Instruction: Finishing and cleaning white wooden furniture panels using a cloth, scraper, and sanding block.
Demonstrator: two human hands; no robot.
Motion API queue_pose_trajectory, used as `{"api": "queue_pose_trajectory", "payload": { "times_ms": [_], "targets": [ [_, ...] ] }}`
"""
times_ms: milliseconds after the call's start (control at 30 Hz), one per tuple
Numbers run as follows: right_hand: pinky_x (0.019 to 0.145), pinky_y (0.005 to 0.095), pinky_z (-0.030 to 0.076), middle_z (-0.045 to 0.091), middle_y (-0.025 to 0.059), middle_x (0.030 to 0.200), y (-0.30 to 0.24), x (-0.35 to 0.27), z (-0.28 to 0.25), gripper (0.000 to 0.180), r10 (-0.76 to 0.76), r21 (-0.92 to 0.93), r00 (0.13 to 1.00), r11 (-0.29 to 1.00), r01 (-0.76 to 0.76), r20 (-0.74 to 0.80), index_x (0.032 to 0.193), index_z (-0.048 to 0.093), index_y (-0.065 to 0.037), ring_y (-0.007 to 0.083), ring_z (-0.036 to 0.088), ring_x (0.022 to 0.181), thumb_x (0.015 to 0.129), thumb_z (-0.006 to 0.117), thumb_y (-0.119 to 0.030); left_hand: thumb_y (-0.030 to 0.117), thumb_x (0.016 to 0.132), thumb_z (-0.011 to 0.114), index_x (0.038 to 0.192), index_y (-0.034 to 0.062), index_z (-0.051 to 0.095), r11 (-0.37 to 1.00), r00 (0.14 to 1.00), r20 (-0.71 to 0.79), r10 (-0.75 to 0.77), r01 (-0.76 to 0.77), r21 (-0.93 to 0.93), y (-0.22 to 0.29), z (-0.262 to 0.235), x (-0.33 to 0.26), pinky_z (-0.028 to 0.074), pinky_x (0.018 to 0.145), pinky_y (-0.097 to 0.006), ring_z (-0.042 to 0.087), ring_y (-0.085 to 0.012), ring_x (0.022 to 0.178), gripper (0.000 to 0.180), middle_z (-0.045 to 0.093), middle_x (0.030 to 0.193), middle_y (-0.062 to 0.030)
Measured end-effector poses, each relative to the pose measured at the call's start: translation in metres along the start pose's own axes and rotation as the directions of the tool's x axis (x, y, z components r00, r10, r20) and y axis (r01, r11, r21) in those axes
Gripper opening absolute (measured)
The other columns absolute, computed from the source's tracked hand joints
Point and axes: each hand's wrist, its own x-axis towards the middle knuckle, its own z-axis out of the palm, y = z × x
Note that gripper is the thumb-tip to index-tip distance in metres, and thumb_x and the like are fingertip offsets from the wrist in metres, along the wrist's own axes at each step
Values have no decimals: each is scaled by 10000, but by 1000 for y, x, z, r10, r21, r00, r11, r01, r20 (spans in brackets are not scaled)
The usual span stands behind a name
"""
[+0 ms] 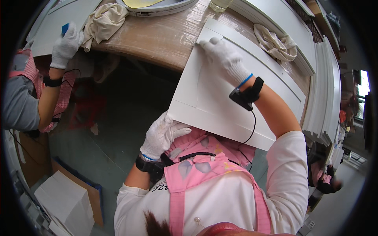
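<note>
A white panel (240, 98) with a recessed middle lies slantwise in front of me, its near end sticking out past the table edge. My left hand (159, 135), in a white knitted glove, is closed at the panel's near left corner, with its fingers along the edge. On the far left part of the panel's frame rests my right hand (225, 59), also gloved. Its fingers are curled and pressed down by the side edge; whatever lies under them is hidden. Black bands with small boxes sit on both my wrists.
A crumpled cloth (275, 43) lies beyond the panel, another cloth (104, 23) at the far left. White panels (325, 90) stand stacked at right. A co-worker's gloved hand (67, 46) holds a blue block (65, 28) over another panel. A white box (67, 200) stands lower left.
</note>
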Motion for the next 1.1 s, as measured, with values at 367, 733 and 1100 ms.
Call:
{"api": "queue_pose_trajectory", "payload": {
  "times_ms": [367, 733, 1100],
  "targets": [
    [697, 412, 533, 610, 114, 977, -34, -42, -10, 358, -113, 160, 994, 981, 113, -11, 1194, 597, -113, 334, 635, 848, 846, 549, -43, 229, 1035, 428, 1402, -48, 373, 999, 1000, 2, 8, -8, -33, -5, 0, -4, 528, 977, -426, 610, -312, 1157, 463, 547, 1308, -207],
    [756, 375, 559, 608, 101, 948, -55, -84, -18, 243, -117, 164, 983, 982, 93, 142, 1107, 600, -111, 280, 649, 914, 875, 558, -170, 40, 914, 485, 1465, -50, 272, 987, 995, 85, 58, -45, -154, -5, 3, -5, 442, 1073, -512, 460, -389, 1321, 597, 405, 1450, -257],
    [758, 390, 547, 606, 90, 921, -66, -99, -15, 239, -255, 114, 946, 965, 236, 201, 1072, 598, -90, 279, 647, 913, 851, 589, -180, 5, 873, 483, 1488, -50, 218, 991, 996, 75, 56, -47, -124, -7, 5, -8, 367, 1117, -547, 384, -419, 1370, 672, 342, 1491, -263]
  ]
}}
